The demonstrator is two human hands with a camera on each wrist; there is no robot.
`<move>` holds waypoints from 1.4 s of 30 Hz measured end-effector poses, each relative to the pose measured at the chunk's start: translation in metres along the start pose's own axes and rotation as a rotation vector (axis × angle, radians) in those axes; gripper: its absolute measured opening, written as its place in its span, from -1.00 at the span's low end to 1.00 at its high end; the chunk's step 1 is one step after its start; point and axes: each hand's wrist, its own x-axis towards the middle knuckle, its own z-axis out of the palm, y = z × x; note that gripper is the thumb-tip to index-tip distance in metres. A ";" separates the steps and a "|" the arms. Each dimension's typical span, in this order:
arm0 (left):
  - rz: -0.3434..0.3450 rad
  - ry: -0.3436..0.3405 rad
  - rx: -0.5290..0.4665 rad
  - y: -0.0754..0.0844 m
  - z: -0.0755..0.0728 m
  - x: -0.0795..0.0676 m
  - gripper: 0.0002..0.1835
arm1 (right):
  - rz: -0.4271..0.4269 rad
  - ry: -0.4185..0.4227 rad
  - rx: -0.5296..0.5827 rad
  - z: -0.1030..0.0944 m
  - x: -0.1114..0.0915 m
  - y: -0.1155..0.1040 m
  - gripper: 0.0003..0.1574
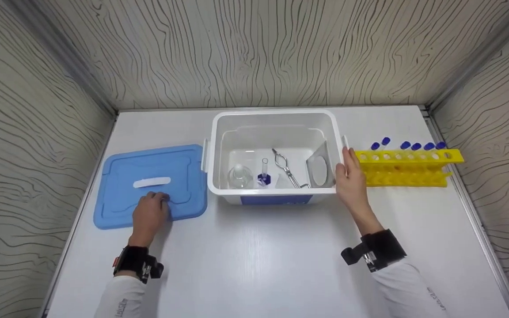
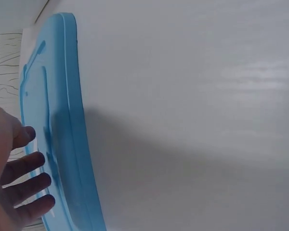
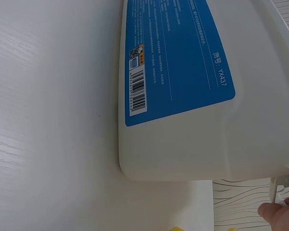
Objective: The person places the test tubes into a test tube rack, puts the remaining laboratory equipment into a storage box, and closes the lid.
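A white plastic box (image 1: 276, 192) with a blue label (image 3: 178, 57) stands at the middle of the table. My right hand (image 1: 352, 181) is at its right side, thumb and fingers gripping the side handle (image 3: 273, 190). Inside lie a glass bottle (image 1: 239, 176), a small measuring cylinder (image 1: 264, 170) with a blue base, metal tongs (image 1: 284, 168) and a grey-white flat piece (image 1: 318, 170) leaning on the right wall. To the left, my left hand (image 1: 150, 214) hovers over the near edge of a blue lid (image 1: 117, 185), fingers loosely bent around nothing.
A yellow test tube rack (image 1: 407, 172) with several blue-capped tubes (image 1: 405, 145) stands right of the box, close beside my right hand. A white handle strip (image 1: 152, 182) sits on the lid. Patterned panels (image 1: 263, 53) wall in the white table (image 1: 245, 260) at the back and sides.
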 end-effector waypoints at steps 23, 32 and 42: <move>0.001 -0.141 0.077 -0.003 0.006 0.004 -0.42 | -0.023 0.008 0.004 0.002 -0.003 -0.001 -0.32; 0.027 -0.120 0.074 -0.002 0.009 -0.003 -0.47 | -0.005 -0.008 0.021 -0.002 -0.004 -0.001 -0.32; 0.061 -0.103 0.081 -0.014 -0.012 0.010 -0.54 | -0.015 -0.004 0.016 0.000 -0.002 0.001 -0.32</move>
